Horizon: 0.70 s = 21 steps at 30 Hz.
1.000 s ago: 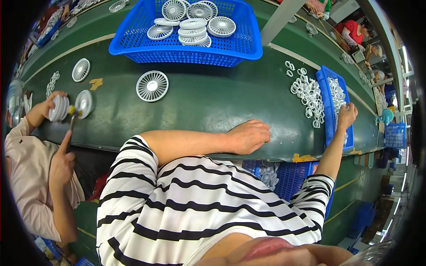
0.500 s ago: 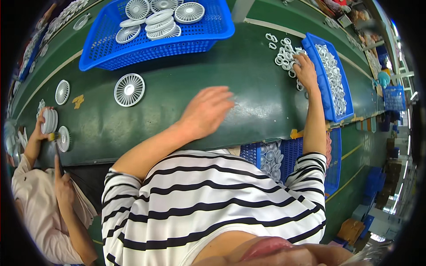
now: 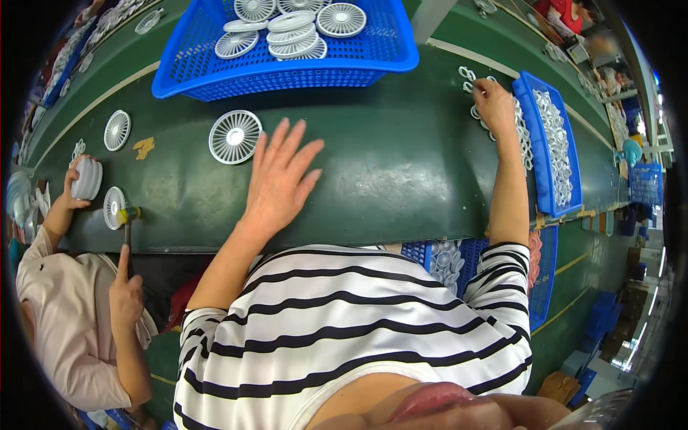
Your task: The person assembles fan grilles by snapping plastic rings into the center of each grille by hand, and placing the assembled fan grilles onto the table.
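My left hand [image 3: 278, 175] is open, its fingers spread, just over the green worktop. Its fingertips come close to the right rim of a white round spoked grille [image 3: 235, 136] lying flat; I cannot tell whether they touch. At the far right my right hand [image 3: 494, 107] reaches into a loose group of small white plastic rings [image 3: 522, 132]. Its fingers curl down together among the rings, and what they pinch is hidden. Beside that hand stands a narrow blue tray [image 3: 542, 161] full of similar rings.
A blue basket [image 3: 287, 75] of stacked grilles stands at the far side. To the left, a co-worker's hand holds a yellow-headed mallet [image 3: 129, 213] by another grille [image 3: 114, 208]; their other hand grips a stack of white discs [image 3: 87, 179]. Brown tape [image 3: 143, 148] sticks to the worktop.
My left hand has swung left toward the grille and spread its fingers. My right hand has shifted to the far-left part of the rings. The co-worker's mallet has moved right.
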Motion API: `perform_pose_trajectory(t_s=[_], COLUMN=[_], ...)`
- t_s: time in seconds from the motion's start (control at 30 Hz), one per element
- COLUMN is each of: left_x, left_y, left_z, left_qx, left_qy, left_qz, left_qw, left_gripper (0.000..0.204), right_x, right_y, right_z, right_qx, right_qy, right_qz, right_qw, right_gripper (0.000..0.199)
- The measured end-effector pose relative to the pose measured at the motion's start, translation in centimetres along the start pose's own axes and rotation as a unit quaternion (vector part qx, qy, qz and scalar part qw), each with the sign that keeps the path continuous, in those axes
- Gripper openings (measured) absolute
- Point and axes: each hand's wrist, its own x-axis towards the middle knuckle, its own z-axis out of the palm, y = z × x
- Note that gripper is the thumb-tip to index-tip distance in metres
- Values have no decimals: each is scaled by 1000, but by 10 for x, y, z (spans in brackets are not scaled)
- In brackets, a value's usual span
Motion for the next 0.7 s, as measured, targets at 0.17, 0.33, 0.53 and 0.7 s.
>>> perform_pose_trajectory(t_s=[0.17,0.33,0.53,0.7], left_x=[-21,-29,45,146], left_y=[-43,-74,-21,1], left_z=[-6,-28,-49,-47], left_qx=[205,244,-44,49], left_qy=[9,79,272,120], left_qz=[-177,-208,40,28], left_qw=[963,944,960,991], left_gripper=[42,30,20,20], right_x=[1,-6,-7,-12], right_y=[-3,-5,-5,-27], right_z=[30,33,32,22], right_qx=[-74,-36,-148,-77], right_qy=[12,56,16,49], right_qz=[-54,0,53,-16], right_qw=[996,998,987,996], right_gripper=[15,18,19,15])
